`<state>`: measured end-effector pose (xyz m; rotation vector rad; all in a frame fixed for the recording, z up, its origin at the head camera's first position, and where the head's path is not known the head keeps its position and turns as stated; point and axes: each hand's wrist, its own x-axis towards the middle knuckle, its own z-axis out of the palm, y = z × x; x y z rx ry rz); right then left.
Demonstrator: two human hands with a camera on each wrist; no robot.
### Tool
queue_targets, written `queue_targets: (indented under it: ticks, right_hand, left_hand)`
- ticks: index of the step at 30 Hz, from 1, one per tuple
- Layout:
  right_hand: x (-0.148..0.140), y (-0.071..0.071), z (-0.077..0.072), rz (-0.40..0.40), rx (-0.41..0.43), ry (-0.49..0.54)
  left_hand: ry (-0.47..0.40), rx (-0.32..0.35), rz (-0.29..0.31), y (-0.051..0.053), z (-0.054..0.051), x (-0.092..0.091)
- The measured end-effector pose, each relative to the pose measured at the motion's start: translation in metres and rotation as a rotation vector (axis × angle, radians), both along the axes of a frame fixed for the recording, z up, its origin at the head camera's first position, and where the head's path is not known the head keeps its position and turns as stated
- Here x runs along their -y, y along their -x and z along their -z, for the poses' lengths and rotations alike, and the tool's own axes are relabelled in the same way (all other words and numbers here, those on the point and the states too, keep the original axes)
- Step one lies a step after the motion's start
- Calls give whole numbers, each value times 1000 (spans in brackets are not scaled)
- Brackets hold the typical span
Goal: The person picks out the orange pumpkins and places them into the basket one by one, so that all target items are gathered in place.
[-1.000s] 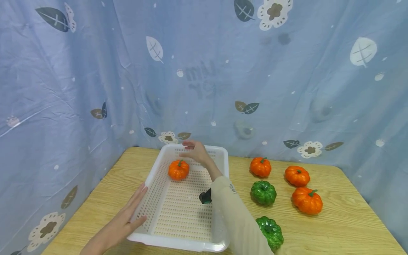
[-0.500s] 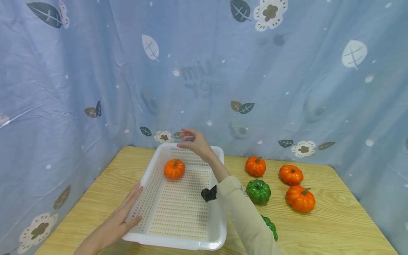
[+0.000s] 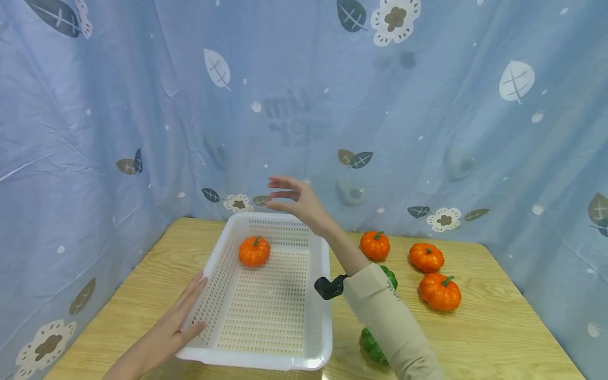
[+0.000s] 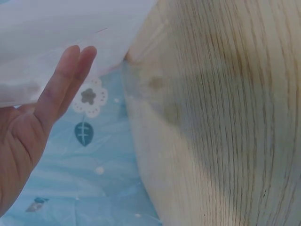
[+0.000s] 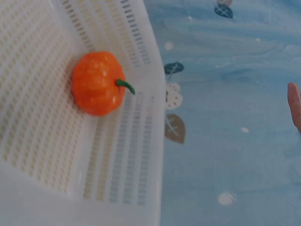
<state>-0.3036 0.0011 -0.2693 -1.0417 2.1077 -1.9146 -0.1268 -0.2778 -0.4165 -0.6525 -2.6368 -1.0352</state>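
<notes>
A white perforated plastic basket [image 3: 324, 316] stands on the table, with one small orange pumpkin [image 3: 254, 252] in its far left part. The same pumpkin [image 5: 98, 84] shows in the right wrist view, its green stem toward the basket's end wall. My left hand [image 3: 178, 322] touches the basket's left side, fingers straight and thumb over the rim. In the left wrist view that hand [image 4: 42, 108] lies against the white wall. My right hand [image 3: 299, 203] is raised above the basket's far edge, fingers apart and loosely bent, holding nothing. Only a fingertip [image 5: 294, 104] of it shows in the right wrist view.
Right of the basket, three orange pumpkins, one of them nearest the back [image 3: 374, 245], lie on the wooden table [image 3: 494, 327]. Two green pumpkins, the nearer one [image 3: 372, 345] among them, are partly hidden by the right sleeve [image 3: 389, 316]. A blue curtain [image 3: 304, 105] hangs behind.
My right hand has risen from inside the basket to above its far edge, away from the orange pumpkin. The left hand keeps its place on the basket. The whole head view has shifted slightly.
</notes>
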Motion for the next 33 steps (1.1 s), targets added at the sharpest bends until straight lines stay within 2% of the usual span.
queue_targets:
  ticks: [4, 14, 26, 33]
  right_hand:
    - [-20, -8, 1, -17, -14, -12]
    - [-76, -23, 19, -31, -7, -59]
    - [-146, -36, 43, 23, 39, -88]
    - [-180, -46, 57, 34, -7, -130]
  left_hand:
    - [10, -9, 3, 1, 0, 0]
    - [1, 6, 3, 2, 1, 1]
    - [36, -46, -7, 3, 3, 2]
    - [38, -8, -23, 2, 3, 2]
